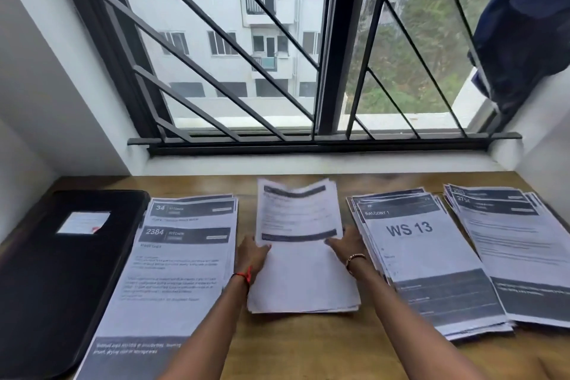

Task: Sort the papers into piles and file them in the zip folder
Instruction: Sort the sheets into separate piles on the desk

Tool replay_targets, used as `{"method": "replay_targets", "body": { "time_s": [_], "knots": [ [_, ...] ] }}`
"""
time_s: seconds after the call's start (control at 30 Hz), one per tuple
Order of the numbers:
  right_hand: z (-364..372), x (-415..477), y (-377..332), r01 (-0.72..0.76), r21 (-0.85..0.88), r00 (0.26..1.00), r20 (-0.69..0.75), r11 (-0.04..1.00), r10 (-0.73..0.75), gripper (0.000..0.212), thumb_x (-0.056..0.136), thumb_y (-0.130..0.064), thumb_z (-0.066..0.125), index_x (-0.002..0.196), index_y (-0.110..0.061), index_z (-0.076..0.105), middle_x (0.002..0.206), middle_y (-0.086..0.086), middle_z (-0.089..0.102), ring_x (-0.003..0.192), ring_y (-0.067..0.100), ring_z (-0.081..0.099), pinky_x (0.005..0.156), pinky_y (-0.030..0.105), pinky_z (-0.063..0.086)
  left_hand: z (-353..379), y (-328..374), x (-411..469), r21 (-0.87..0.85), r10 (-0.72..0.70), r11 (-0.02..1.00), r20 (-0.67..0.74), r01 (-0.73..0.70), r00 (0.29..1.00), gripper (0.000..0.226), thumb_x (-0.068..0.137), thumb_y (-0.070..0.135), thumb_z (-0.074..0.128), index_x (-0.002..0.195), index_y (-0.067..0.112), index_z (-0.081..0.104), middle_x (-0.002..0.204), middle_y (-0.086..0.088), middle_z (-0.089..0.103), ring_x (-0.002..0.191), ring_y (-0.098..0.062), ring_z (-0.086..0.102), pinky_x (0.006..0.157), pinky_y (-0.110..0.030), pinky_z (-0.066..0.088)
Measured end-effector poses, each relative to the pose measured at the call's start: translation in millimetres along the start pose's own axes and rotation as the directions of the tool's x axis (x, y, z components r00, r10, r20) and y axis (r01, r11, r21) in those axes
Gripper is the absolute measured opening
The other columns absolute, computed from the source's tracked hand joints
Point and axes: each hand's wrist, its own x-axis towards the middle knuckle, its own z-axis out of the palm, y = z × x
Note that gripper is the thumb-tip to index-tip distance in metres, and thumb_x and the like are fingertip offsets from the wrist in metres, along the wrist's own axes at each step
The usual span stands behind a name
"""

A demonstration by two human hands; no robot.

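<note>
Currently we grip the middle paper stack (303, 274) at bench (293, 348) centre: left hand (253, 256) curled round its left edge, right hand (346, 243) round its right; zip folder (61, 281) lies along the left edge.

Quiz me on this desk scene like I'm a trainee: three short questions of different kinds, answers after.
1. True or false: the zip folder lies left of every paper pile.
2. Fill in: the top sheet of the WS pile reads "WS __".
3. Multiple choice: the left hand and right hand together hold A) the middle stack, B) the zip folder, C) nothing.
Key: 1 true; 2 13; 3 A.
</note>
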Motion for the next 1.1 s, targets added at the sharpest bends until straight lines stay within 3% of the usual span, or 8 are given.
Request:
{"method": "replay_targets", "body": {
  "time_s": [0.17,0.4,0.57,0.63,0.7,0.93,1.03,1.1],
  "knots": [
    [4.0,17.4,18.1,0.069,-0.181,0.998,0.009,0.981,-0.068,0.055,0.085,-0.017,0.059,0.136,-0.010,0.041,0.127,0.020,0.047,0.116,0.036,0.047,0.094,0.033,0.040,3.8,-5.7,20.9,0.337,0.026,0.941,-0.094,0.007,0.995,0.039,0.085,0.023,0.065,0.115,0.000,0.058,0.122,-0.022,0.052,0.115,-0.037,0.044,0.094,-0.037,0.038],
    [13.3,47.6,15.9,0.050,-0.149,0.999,-0.008,0.988,-0.052,0.056,0.087,-0.018,0.057,0.138,-0.010,0.037,0.121,0.017,0.047,0.110,0.031,0.050,0.094,0.034,0.041,9.9,-7.3,45.1,0.335,0.019,0.942,0.016,-0.023,1.000,0.035,0.086,0.022,0.060,0.117,0.007,0.060,0.121,-0.015,0.058,0.111,-0.031,0.052,0.093,-0.034,0.043],
    [19.2,72.8,15.6,-0.095,-0.118,0.992,-0.093,0.988,0.084,0.041,0.086,-0.027,0.055,0.108,0.008,0.057,0.119,0.028,0.052,0.105,0.038,0.056,0.084,0.035,0.046,14.3,-2.4,59.2,0.369,0.048,0.929,-0.076,-0.016,0.996,0.037,0.088,0.027,0.060,0.114,0.002,0.057,0.121,-0.021,0.050,0.112,-0.036,0.046,0.096,-0.040,0.041],
    [19.8,81.4,11.8,-0.111,-0.112,0.990,-0.094,0.987,0.101,0.037,0.084,-0.028,0.054,0.090,0.008,0.061,0.100,0.025,0.061,0.088,0.036,0.061,0.072,0.031,0.045,15.4,0.8,65.8,0.365,0.052,0.930,-0.046,-0.032,0.998,0.035,0.089,0.031,0.058,0.113,0.006,0.059,0.118,-0.019,0.053,0.110,-0.032,0.048,0.092,-0.038,0.043],
    [19.0,89.7,6.2,-0.115,-0.080,0.985,-0.136,0.990,0.103,0.031,0.084,-0.025,0.054,0.075,0.004,0.057,0.078,0.016,0.056,0.073,0.027,0.055,0.065,0.029,0.040,16.2,4.9,73.5,0.360,0.040,0.933,-0.060,-0.016,0.997,0.034,0.090,0.030,0.056,0.110,0.003,0.059,0.120,-0.019,0.051,0.111,-0.033,0.048,0.091,-0.036,0.041],
    [20.8,110.0,-9.9,-0.109,-0.101,0.980,-0.180,0.989,0.089,0.039,0.085,-0.019,0.052,0.051,-0.007,0.036,0.056,0.009,0.042,0.063,0.025,0.047,0.060,0.027,0.033,15.9,13.5,97.1,0.295,0.049,0.955,-0.069,-0.026,0.996,0.018,0.090,0.026,0.056,0.090,0.008,0.058,0.108,-0.017,0.055,0.097,-0.029,0.052,0.076,-0.028,0.036],
    [23.4,110.6,-17.5,-0.128,-0.199,0.980,-0.174,0.972,0.094,0.028,0.084,-0.017,0.050,0.065,0.003,0.052,0.082,0.023,0.062,0.079,0.035,0.061,0.065,0.029,0.040,16.1,12.5,105.4,0.300,0.040,0.954,-0.051,-0.022,0.998,0.023,0.089,0.028,0.057,0.100,0.008,0.062,0.112,-0.016,0.056,0.105,-0.029,0.053,0.083,-0.029,0.040],
    [26.7,112.1,-20.8,-0.111,-0.255,0.974,-0.221,0.960,0.054,0.026,0.084,-0.017,0.048,0.083,0.007,0.058,0.103,0.024,0.059,0.100,0.037,0.056,0.075,0.035,0.044,15.9,15.5,104.5,0.317,0.031,0.948,-0.061,-0.010,0.998,0.035,0.088,0.031,0.061,0.106,0.003,0.056,0.120,-0.018,0.048,0.113,-0.033,0.048,0.092,-0.034,0.039]
  ]
}}
